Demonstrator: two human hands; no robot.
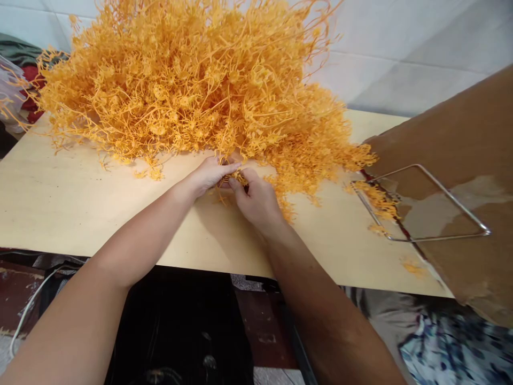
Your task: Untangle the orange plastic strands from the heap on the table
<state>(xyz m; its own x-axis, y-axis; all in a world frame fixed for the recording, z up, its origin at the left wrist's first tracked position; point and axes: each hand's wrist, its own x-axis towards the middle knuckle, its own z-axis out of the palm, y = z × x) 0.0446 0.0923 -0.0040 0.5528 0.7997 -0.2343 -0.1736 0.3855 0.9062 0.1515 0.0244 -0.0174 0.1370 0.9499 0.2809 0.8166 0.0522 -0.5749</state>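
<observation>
A big heap of orange plastic flower sprigs point(192, 85) covers the back of the pale tabletop. At its front edge my left hand point(212, 174) and my right hand point(256, 198) come together. Both hands are closed, thumbs meeting over a small orange sprig point(239, 176) pinched between them. Part of that sprig and several fingertips are hidden behind the hands. To the right, a few loose orange sprigs point(379, 200) lie inside a bent metal wire frame point(444, 195).
A brown cardboard box point(460, 149) stands at the right, with the wire frame leaning against it. White tiles point(385, 69) form the wall behind the table point(100, 214). Cloth items point(32, 80) are piled at the far left, and patterned fabric point(457, 347) lies below the right edge.
</observation>
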